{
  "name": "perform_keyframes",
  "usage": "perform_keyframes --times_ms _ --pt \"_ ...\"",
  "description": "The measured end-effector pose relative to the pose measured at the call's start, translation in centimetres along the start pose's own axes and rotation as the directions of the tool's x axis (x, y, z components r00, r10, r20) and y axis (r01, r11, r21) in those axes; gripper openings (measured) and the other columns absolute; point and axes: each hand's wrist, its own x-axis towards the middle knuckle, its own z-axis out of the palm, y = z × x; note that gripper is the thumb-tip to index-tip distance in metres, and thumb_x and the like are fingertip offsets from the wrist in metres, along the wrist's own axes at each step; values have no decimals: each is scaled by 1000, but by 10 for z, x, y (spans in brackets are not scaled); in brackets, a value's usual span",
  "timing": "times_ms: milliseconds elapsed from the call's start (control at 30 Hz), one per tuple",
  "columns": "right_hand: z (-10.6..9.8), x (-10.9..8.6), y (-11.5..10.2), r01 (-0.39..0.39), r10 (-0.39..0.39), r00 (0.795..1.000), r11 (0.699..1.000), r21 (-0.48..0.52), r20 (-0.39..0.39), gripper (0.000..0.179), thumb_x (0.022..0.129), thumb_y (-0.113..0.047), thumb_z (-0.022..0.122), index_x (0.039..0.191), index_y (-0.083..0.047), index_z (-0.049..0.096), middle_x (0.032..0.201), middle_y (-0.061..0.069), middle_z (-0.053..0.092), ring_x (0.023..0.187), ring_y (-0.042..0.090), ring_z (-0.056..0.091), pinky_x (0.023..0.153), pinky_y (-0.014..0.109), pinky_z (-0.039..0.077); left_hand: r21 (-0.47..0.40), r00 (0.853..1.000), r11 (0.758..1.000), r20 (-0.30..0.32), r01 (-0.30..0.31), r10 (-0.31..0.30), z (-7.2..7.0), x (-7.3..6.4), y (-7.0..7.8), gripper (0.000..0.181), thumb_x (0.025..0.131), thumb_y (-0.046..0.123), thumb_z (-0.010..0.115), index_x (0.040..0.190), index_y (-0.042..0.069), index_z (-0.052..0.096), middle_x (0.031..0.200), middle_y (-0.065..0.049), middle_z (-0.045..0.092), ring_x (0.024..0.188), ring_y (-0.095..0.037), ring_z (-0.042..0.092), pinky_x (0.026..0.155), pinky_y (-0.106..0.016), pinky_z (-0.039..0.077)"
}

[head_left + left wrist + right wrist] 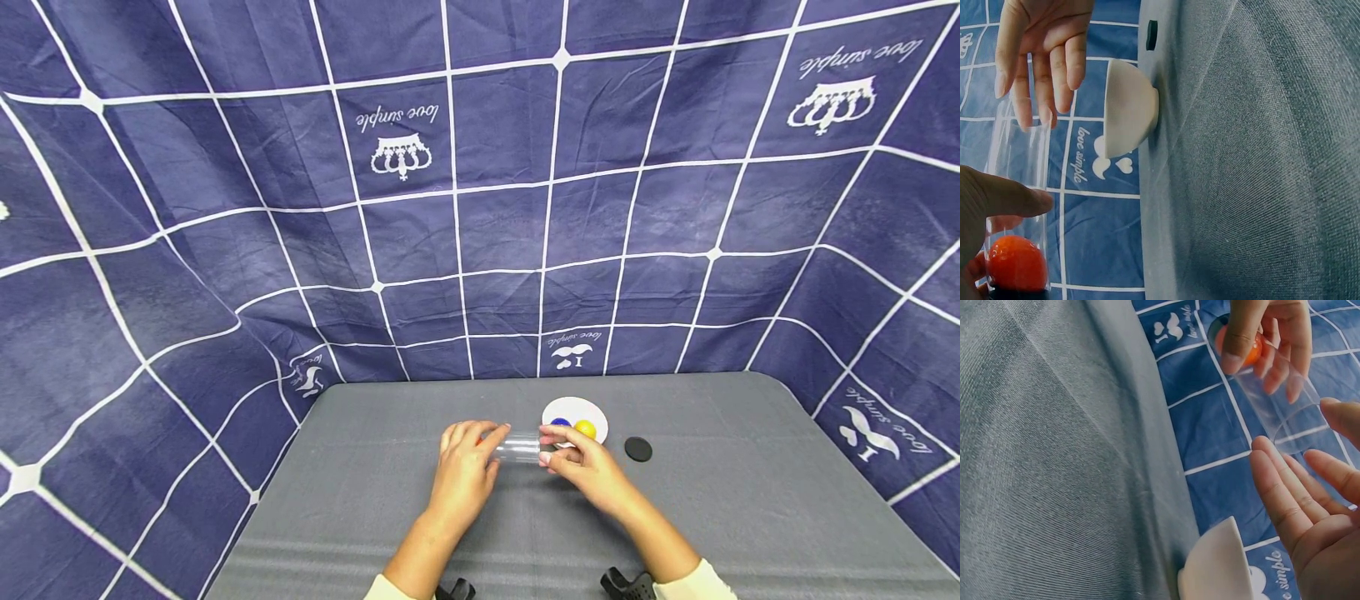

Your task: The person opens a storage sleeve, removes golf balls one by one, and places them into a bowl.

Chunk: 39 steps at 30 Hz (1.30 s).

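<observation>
My left hand [463, 467] grips a clear plastic tube [516, 447] that lies sideways over the table. Inside its left end sits an orange ball [1017, 264], against a dark cap [1017, 294]. At the tube's other end, the uncapped rim [1300, 407] faces my right hand [592, 473]. The right fingers are mostly straight and spread, with fingertips [1260, 444] right at that rim and the thumb on its opposite side. Close behind the right hand stands a white bowl [572, 403], holding a blue ball [560, 423] and a yellow ball [586, 429].
To the right of the bowl, a round black lid [638, 449] lies flat on the grey cloth-covered table [720, 500]. Blue curtains with white lines [495, 233] enclose the back and sides. Black wrist straps [628, 585] show near the bottom edge.
</observation>
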Motion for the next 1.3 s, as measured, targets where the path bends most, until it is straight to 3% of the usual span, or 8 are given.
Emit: perform_keyframes --times_ms 300,467,733,933,1300 --pt "3 -1 4 -10 10 1000 999 44 -5 48 96 -8 67 136 11 52 129 39 56 96 13 73 86 28 60 39 999 998 8 -44 44 0 0 0 61 63 5 89 119 23 74 111 3 70 105 -22 62 100 -43 44" --pt "4 -1 8 -11 11 1000 998 55 2 49 96 -7 65 137 15 49 130 38 56 96 8 72 86 26 60 67 998 996 20 -64 63 -1 1 1 61 63 6 90 119 24 73 112 3 70 105 -21 62 101 -44 44" --pt "5 -2 10 -17 16 1000 994 107 10 48 96 -5 64 137 16 48 130 39 55 100 13 72 88 29 60 67 996 994 32 -83 81 -1 2 1 56 67 7 88 119 22 73 112 1 70 106 -22 61 102 -45 43" --pt "5 -3 10 -36 35 999 993 116 12 48 96 -5 65 137 13 49 130 39 55 99 9 71 88 28 60 83 996 993 37 -84 81 -1 1 1 59 63 5 89 117 24 74 111 2 70 105 -22 61 102 -45 43" --pt "3 -5 9 -22 19 999 992 122 31 48 97 -4 63 137 16 48 131 37 54 97 4 71 89 41 59 55 996 995 32 -87 85 0 -1 1 59 65 3 88 119 23 74 112 1 70 106 -23 61 102 -46 44"
